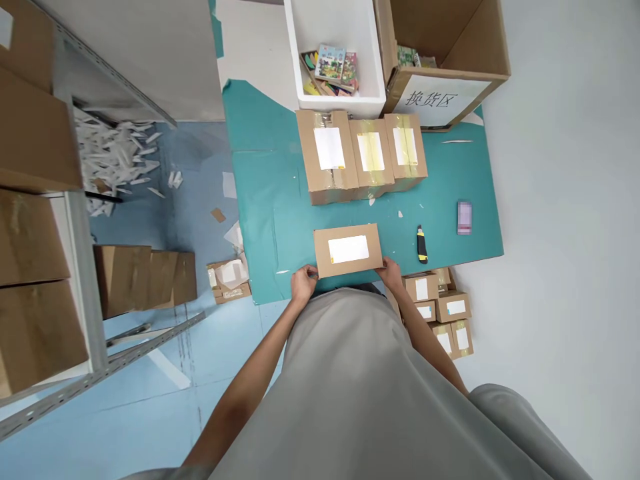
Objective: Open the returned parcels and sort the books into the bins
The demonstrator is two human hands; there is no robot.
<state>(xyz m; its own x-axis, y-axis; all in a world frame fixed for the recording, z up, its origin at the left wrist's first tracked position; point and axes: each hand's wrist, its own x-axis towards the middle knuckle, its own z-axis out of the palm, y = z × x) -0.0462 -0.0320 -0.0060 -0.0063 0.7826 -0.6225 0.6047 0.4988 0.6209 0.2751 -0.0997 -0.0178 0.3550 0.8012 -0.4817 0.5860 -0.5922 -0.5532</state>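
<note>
- A metal shelf (pixel 75 220) at the far left is being used to store large sheets of cardboard; they are being stacked flat, apparently to save room.
- Paper scraps (pixel 115 157) are being left in a loose heap on the floor beside it, well apart from the work surface.
- Flattened cartons (pixel 145 280) are being stood on the blue floor near the shelf foot, with a small opened carton (pixel 229 280) just beside the green mat (pixel 265 200).
- The left hand (pixel 303 285) is being pressed on the near left corner of the box (pixel 347 250).
- The box is being held flat at the near edge of the mat, white label up. This is judged to be so that the label stays readable and the box is steadied from both ends.
- The right hand (pixel 390 272) is being closed on the near right corner. The hands are being held apart, one at each end of the box.
- Three taped boxes (pixel 363 157) are being lined up touching, farther back, below a white tub (pixel 300 67) of picture books.
- A knife (pixel 423 245) is being left near the right hand, within easy reach.
- A labelled carton (pixel 440 100) is being stood at the far corner.
- Small boxes (pixel 443 310) are being piled below the mat edge; a blurred flat object (pixel 464 217) is lying apart.
</note>
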